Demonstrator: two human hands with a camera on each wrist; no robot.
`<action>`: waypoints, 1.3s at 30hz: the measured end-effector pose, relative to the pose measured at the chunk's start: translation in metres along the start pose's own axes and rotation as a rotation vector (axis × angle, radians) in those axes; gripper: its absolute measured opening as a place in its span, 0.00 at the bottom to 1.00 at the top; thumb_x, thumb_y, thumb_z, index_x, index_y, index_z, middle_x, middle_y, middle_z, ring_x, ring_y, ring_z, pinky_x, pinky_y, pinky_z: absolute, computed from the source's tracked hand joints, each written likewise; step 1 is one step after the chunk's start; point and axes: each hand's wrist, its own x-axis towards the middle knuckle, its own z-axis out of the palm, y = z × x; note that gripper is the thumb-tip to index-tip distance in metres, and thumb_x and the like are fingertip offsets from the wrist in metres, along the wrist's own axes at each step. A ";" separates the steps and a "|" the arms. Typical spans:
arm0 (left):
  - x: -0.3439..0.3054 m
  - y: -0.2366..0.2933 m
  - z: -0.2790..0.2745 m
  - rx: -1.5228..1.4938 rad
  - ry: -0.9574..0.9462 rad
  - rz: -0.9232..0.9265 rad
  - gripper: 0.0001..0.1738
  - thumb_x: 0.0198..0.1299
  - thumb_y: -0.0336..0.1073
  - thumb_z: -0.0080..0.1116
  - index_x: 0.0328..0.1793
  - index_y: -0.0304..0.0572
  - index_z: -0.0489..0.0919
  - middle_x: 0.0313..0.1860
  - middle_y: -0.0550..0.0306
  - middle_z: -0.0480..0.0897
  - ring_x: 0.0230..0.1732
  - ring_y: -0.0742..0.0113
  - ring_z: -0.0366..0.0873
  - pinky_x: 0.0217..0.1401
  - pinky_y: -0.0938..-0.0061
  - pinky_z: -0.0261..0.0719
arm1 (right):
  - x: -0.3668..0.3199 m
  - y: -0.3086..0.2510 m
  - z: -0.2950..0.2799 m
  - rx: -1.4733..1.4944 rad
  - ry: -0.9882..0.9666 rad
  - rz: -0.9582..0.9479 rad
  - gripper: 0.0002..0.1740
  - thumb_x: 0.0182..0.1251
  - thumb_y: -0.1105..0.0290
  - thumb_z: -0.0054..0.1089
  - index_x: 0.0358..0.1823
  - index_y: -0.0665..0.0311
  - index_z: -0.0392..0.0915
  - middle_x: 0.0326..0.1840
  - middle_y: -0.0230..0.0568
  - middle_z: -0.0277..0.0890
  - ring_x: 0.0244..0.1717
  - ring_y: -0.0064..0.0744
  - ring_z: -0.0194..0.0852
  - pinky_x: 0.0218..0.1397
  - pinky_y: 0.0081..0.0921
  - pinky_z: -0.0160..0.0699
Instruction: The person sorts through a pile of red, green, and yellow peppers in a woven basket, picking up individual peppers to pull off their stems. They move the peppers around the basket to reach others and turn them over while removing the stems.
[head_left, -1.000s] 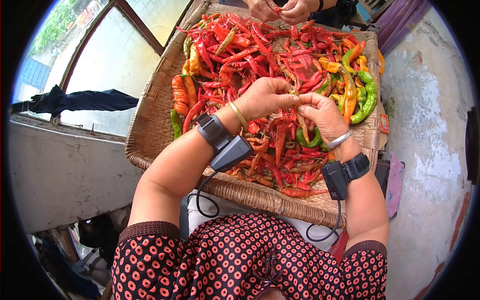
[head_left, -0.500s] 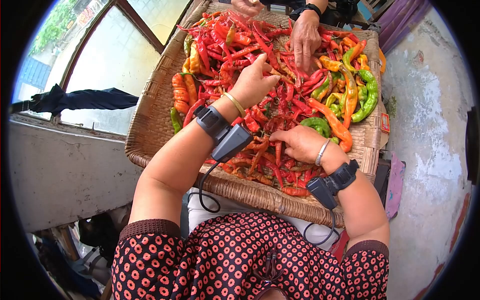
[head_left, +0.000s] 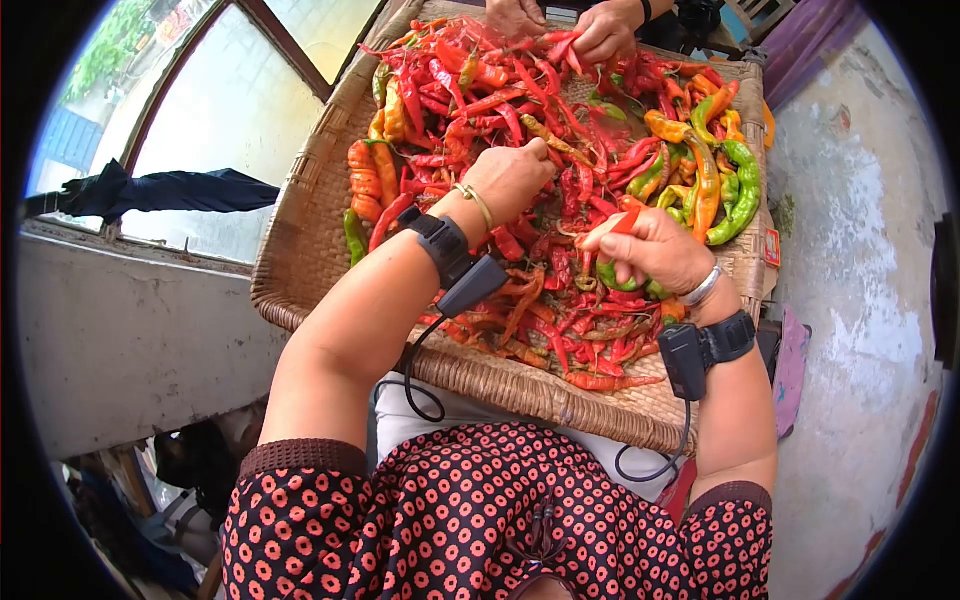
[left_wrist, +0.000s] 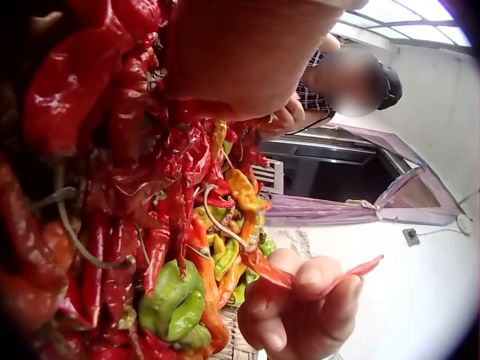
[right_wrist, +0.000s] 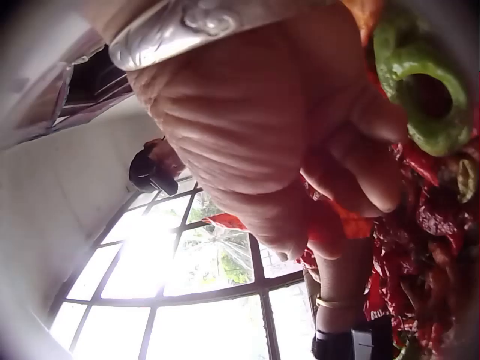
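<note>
- The left rim (head_left: 285, 215) of the woven tray is high and slanted. A strip of weave shows between it and the peppers.
- The left hand (head_left: 508, 182) reaches in from the near left, over the middle of the pepper pile (head_left: 500, 105). Its back faces up and its fingers bend down. The tips are hidden, so I can't tell if they pinch anything.
- A speckled pepper (head_left: 556, 141) lies just past that hand, slanting from far left to near right.
- Another person's two hands (head_left: 606, 32) are at the far side, over red peppers.
- The red pepper (left_wrist: 271, 271) is up off the pile, in the right hand (head_left: 660, 250). It is long and thin. Its tip points up and its other end points down toward the pile.
- The right hand comes from the near right, with its fingers curled and its thumb pinching the red pepper.
- Green and orange peppers (head_left: 706, 185) lie past that hand, by the tray's right rim (head_left: 752, 290). More weave shows there.
</note>
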 end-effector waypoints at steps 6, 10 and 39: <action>0.001 -0.007 -0.002 -0.179 0.254 0.162 0.07 0.49 0.33 0.57 0.36 0.45 0.79 0.30 0.55 0.77 0.29 0.60 0.78 0.30 0.70 0.75 | 0.010 -0.004 -0.009 0.202 0.404 -0.145 0.24 0.62 0.64 0.53 0.57 0.68 0.64 0.33 0.34 0.74 0.25 0.18 0.72 0.24 0.13 0.70; 0.003 0.006 -0.021 -0.798 0.173 -0.027 0.10 0.52 0.38 0.61 0.31 0.38 0.77 0.16 0.62 0.73 0.19 0.80 0.67 0.23 0.77 0.69 | 0.010 0.006 -0.018 0.231 0.562 -0.234 0.37 0.62 0.69 0.53 0.68 0.68 0.45 0.42 0.37 0.73 0.31 0.22 0.74 0.25 0.14 0.72; -0.003 0.017 0.003 -0.437 0.062 0.040 0.09 0.49 0.38 0.56 0.34 0.43 0.80 0.28 0.49 0.79 0.33 0.52 0.78 0.37 0.63 0.75 | 0.025 0.042 -0.021 -1.108 0.437 -0.309 0.14 0.51 0.65 0.60 0.40 0.61 0.77 0.33 0.37 0.72 0.39 0.38 0.70 0.45 0.33 0.69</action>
